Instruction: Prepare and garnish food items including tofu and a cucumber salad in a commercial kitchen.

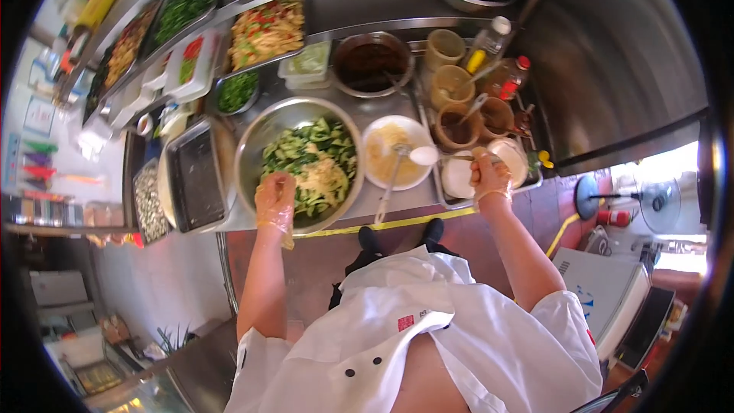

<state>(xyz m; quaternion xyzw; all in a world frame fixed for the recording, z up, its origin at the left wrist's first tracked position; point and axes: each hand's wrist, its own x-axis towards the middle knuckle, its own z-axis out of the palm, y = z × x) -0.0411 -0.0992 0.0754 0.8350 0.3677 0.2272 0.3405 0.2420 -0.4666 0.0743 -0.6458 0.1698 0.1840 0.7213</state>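
My left hand (276, 201), in a clear plastic glove, is at the near left rim of a large steel bowl (243, 183); its fingers look curled, and whether they grip the rim is unclear. Inside lie cut green cucumber pieces (338, 136) topped with pale minced garlic (324, 180). My right hand (492, 175), also gloved, is shut on the handle of a spoon (424, 155) heaped with white granules, over the right edge of a white bowl (374, 175). That bowl holds a pale yellow minced mix, with another spoon (390, 183) resting in it.
Seasoning tubs (459, 126) and bottles (513, 77) stand in a metal tray at right, with a container of white granules (459, 178). A pot of dark sauce (373, 63) is behind. Food trays (266, 34) fill the shelf. A black tray (195, 178) lies left.
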